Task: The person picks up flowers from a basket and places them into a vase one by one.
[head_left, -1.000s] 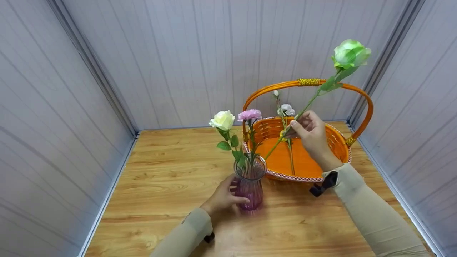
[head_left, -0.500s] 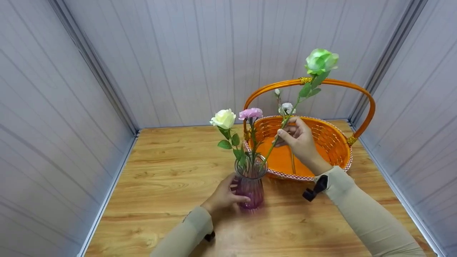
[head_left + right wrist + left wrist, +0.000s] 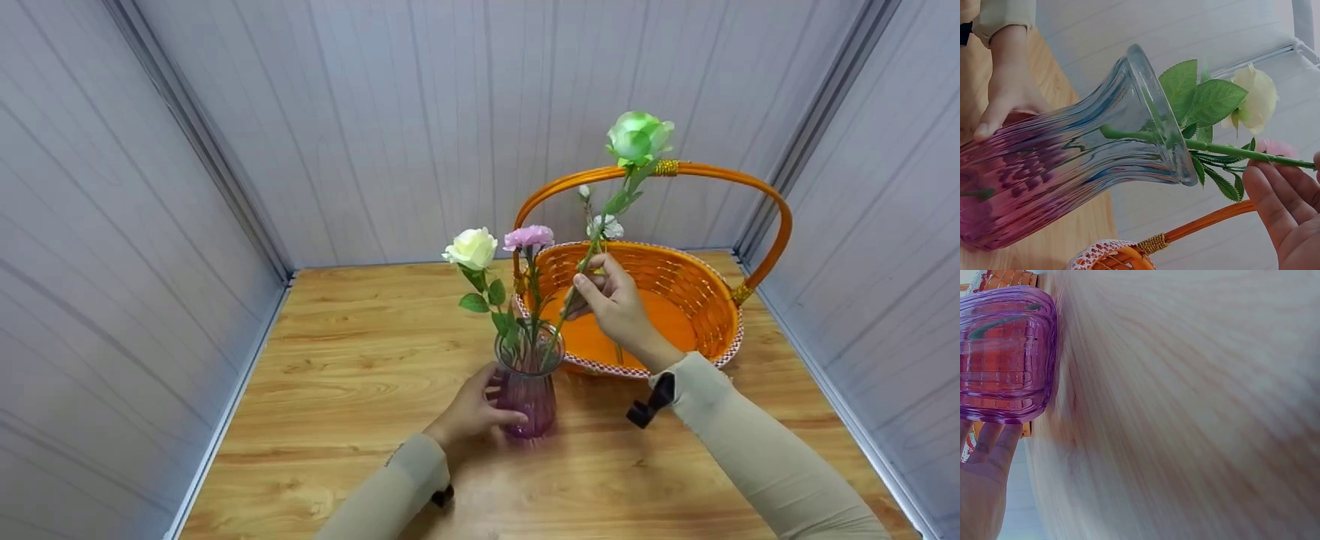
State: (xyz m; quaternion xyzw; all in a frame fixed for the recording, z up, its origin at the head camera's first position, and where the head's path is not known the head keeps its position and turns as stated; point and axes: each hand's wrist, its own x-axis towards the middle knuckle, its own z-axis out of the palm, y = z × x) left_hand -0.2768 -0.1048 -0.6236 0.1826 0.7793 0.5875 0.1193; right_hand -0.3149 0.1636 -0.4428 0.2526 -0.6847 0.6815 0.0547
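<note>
A ribbed glass vase (image 3: 531, 409), clear at the neck and purple below, stands on the wooden table. My left hand (image 3: 469, 409) grips its lower body from the left, thumb in front. My right hand (image 3: 616, 306) pinches the stem of a green-and-white rose (image 3: 637, 139) above and right of the vase mouth. In the right wrist view the rose's green stem (image 3: 1230, 150) passes through the mouth, its cut end inside the neck. A cream rose (image 3: 471, 249) and a pink carnation (image 3: 529, 238) stand in the vase, leaning left and nearly upright.
Behind and right of the vase sits an orange woven basket (image 3: 705, 334) with a tall arched handle (image 3: 780, 232). White flowers (image 3: 606, 227) lean inside it, partly behind the green rose's stem. Panelled walls (image 3: 360, 135) enclose the table (image 3: 337, 390) at the back and sides.
My right hand has moved left and slightly down with the green rose, which is more upright. Its stem end has gone from beside the rim into the vase neck. My left hand stays put.
</note>
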